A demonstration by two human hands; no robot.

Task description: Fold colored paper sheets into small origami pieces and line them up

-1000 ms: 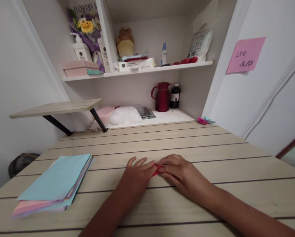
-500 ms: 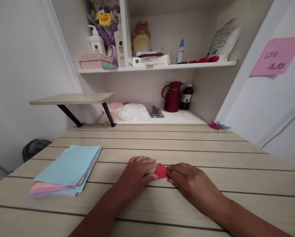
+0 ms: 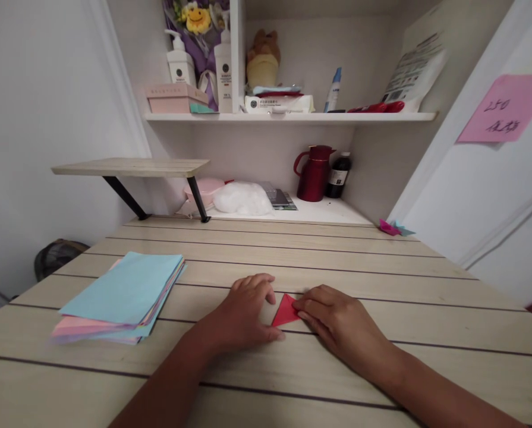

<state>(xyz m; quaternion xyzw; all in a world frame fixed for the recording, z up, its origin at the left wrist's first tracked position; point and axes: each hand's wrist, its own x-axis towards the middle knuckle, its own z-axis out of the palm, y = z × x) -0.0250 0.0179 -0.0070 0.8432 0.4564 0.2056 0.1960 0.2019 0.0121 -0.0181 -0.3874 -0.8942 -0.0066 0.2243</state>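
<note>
A small folded piece of red paper (image 3: 286,311) lies on the wood-patterned table, its visible part roughly triangular. My right hand (image 3: 337,315) grips its right side, fingertips together over the edge and covering that end. To the left of the paper, my left hand (image 3: 246,312) is open, thumb and fingers spread apart with the thumb tip close to the paper's lower left corner. Nothing is in the left hand.
A stack of coloured paper (image 3: 123,294), light blue on top, lies at the left. Small folded paper pieces (image 3: 396,227) sit at the far right edge. A raised wooden shelf (image 3: 132,167) stands at the back left. Behind the table are a red jug (image 3: 314,175) and a dark bottle (image 3: 338,176).
My left hand has let go of the red paper and spread its thumb and fingers, uncovering the paper's left side. The right hand stays on the right side. The camera view has shifted slightly.
</note>
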